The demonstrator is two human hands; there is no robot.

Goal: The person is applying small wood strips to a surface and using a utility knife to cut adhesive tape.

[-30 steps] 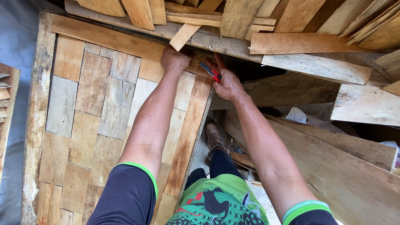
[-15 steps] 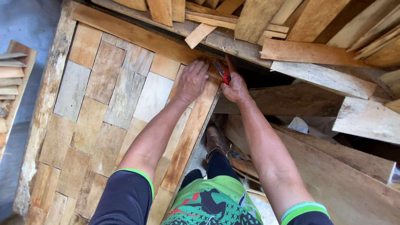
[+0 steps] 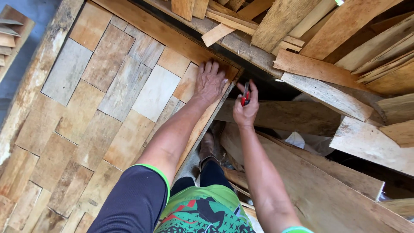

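Head view: my left hand (image 3: 210, 81) lies flat, fingers spread, on the top corner of the patchwork wooden panel (image 3: 103, 99). Just right of it, off the panel's edge, my right hand (image 3: 246, 108) clenches a red-handled tool (image 3: 246, 96), with loose planks (image 3: 327, 56) beyond.

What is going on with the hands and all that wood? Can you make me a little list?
left hand: lies flat, palm down, on the corner of the patchwork panel of pale wooden tiles
right hand: closed in a grip around a small red-handled tool, held just off the panel's edge
panel edge: long brown wooden strip under the left wrist
behind: pile of rough loose wooden planks
below: brown boot standing between boards
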